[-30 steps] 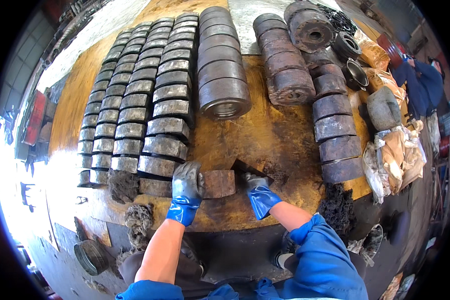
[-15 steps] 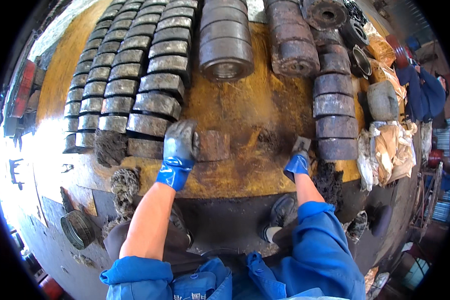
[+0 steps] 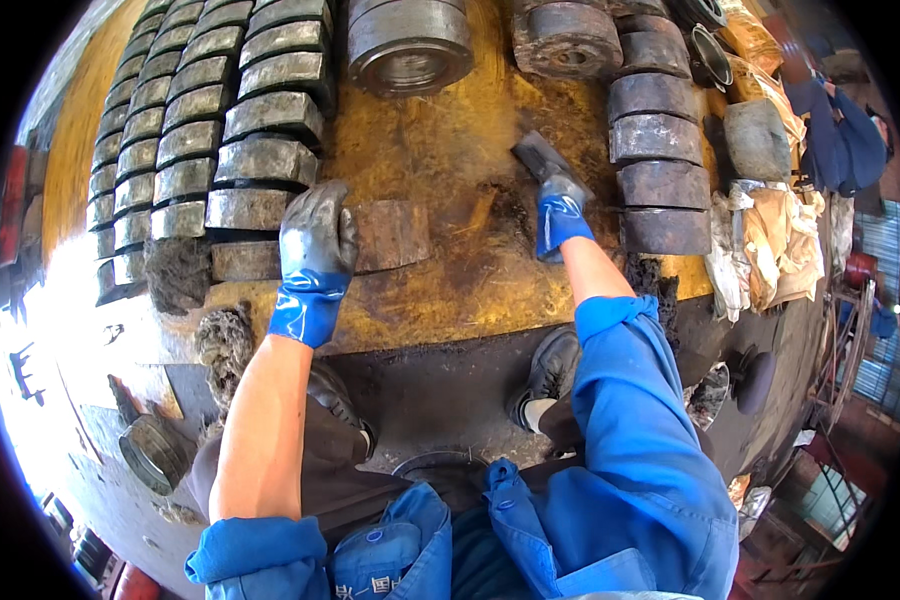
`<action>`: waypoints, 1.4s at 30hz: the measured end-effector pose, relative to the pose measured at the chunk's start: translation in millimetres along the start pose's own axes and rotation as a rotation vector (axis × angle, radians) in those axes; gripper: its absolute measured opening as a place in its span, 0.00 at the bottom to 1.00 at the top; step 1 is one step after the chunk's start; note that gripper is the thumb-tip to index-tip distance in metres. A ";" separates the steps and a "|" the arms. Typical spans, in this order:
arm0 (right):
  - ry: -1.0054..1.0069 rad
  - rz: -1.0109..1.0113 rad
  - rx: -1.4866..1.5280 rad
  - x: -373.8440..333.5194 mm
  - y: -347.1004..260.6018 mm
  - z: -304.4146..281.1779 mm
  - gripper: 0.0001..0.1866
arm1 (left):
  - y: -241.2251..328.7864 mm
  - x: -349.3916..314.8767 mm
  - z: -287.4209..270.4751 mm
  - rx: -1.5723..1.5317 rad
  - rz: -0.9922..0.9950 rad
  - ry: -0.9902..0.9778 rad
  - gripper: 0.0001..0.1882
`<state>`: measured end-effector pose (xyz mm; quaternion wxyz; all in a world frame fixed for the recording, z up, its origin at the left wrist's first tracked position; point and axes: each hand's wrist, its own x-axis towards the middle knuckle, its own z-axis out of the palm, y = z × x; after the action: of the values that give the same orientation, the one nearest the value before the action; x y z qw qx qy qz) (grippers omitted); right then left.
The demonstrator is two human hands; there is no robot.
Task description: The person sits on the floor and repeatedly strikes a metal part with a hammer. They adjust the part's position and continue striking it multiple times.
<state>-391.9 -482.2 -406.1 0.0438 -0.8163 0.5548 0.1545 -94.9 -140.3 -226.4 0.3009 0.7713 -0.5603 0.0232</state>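
My left hand (image 3: 317, 235), in a grey and blue coated glove, is closed over a brown curved metal block (image 3: 392, 235) at the near edge of the yellow worktop (image 3: 420, 310). Its fingers bend over the far side and the thumb lies on the right. Another block (image 3: 245, 261) shows left of that hand; whether the two are one piece is hidden. Further right, my gloved right hand (image 3: 562, 205) grips a dark, flat, oblong tool (image 3: 545, 160), perhaps a brush, held above the worktop. Dark crumbs (image 3: 505, 205) lie between the hands.
Rows of curved metal blocks (image 3: 265, 160) fill the left side. Thick metal cylinders (image 3: 410, 55) stand at the far middle, and a column of dark rings (image 3: 660, 185) on the right. Beyond are crumpled bags (image 3: 770, 245). Shaggy dark rags (image 3: 178, 275) lie near left.
My right hand has moved away from me and slightly left with the dark tool, which is now turned lengthwise. My left hand stays on the block; the whole view has shifted.
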 end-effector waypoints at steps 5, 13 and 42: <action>-0.004 -0.459 -0.041 -30.2 -51.2 -25.8 0.19 | -2.7 -7.1 -2.9 0.025 -0.021 0.010 0.16; -0.023 -0.495 -0.190 8.9 -59.0 -32.7 0.19 | -3.7 -5.5 0.8 0.024 -0.011 0.008 0.16; 0.026 0.337 0.768 -157.1 -20.3 -12.9 0.14 | -0.3 -7.5 0.3 0.047 0.011 0.033 0.15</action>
<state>-423.5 -337.5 -348.6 0.3121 -0.6402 0.6985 -0.0691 -97.5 -134.0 -229.5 0.2920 0.7746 -0.5588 0.0508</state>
